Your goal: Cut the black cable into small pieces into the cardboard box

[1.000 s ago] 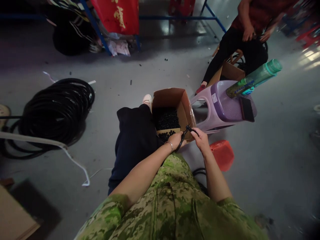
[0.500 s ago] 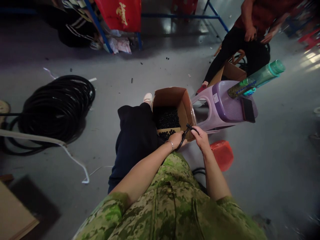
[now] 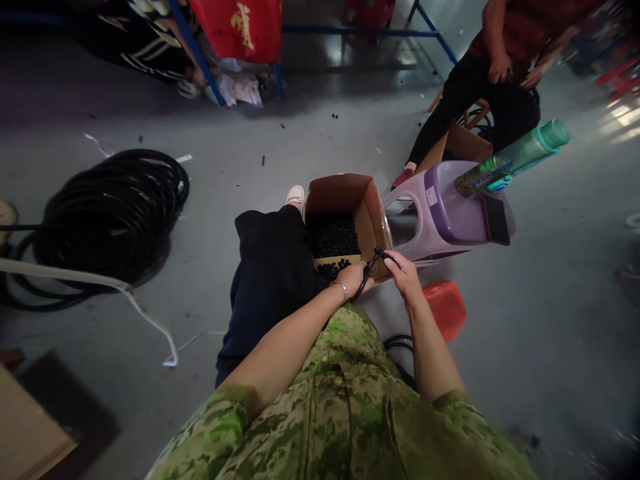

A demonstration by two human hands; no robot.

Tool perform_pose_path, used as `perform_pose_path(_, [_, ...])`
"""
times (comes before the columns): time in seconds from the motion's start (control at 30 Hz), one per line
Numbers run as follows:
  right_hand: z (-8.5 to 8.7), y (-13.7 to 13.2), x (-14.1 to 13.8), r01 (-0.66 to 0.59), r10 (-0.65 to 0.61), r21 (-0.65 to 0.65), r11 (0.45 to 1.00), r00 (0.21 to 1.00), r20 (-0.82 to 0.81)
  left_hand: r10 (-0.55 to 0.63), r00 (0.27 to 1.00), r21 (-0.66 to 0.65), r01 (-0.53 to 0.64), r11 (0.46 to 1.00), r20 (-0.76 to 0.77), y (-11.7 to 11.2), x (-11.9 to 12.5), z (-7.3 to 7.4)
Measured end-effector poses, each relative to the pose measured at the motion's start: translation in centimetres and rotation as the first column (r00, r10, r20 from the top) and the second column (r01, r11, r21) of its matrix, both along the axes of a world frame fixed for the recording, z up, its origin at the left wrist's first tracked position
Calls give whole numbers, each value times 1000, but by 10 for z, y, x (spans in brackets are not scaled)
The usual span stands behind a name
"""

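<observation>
Over the near edge of an open cardboard box (image 3: 367,193), both my hands are close together. My left hand (image 3: 352,276), with a bracelet at the wrist, is closed around a thin black cable (image 3: 367,275) that hangs down toward my lap. The fingers of my right hand (image 3: 401,272) pinch a short black piece (image 3: 380,253), which crosses the cable's upper end. Whether the two are joined I cannot tell. Inside the box lie many small black parts (image 3: 335,237), and more of them sit in a smaller near compartment (image 3: 335,269).
Right of the box stands a purple stool (image 3: 453,207) carrying a green bottle (image 3: 520,160) and a dark flat object (image 3: 496,219). A red plastic item (image 3: 445,310) is below it. A coil of black hose (image 3: 110,213) lies left. A seated co-worker (image 3: 500,80) is at upper right.
Both hands stay almost in place. My right hand has shifted very slightly, with the black piece still in its fingers. At upper left, another person has moved a little.
</observation>
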State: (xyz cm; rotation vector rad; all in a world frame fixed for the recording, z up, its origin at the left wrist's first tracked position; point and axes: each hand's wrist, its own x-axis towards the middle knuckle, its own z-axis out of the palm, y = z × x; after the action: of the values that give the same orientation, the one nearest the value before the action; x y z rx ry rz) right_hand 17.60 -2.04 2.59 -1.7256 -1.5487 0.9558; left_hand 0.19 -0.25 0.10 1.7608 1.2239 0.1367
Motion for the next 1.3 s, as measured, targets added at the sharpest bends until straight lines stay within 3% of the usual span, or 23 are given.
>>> perform_pose_path(0.27, [-8,-1,3,-65,63,26,998,996,69,-15,999,13,16,1000,-43,0,0,-1])
perform_pose_path(0.57, [-18,-1,-1,-101,95,25,995,981,171,-2,982,25,7,1000,-188,-1,-2,12])
perform_pose_path(1.0, [-17,13,-2,-88,83,22,996,982,167,14,985,17,-11,1000,-173,1,-4,25])
perform_pose_path(1.1, [-19,14,-6,-103,94,32,994,970,226,38,983,-1,-39,999,-179,1,-4,23])
perform_pose_path(1.3, [-18,10,-12,-229,229,-49,972,888,398,91,975,-60,-105,993,-202,2,-2,11])
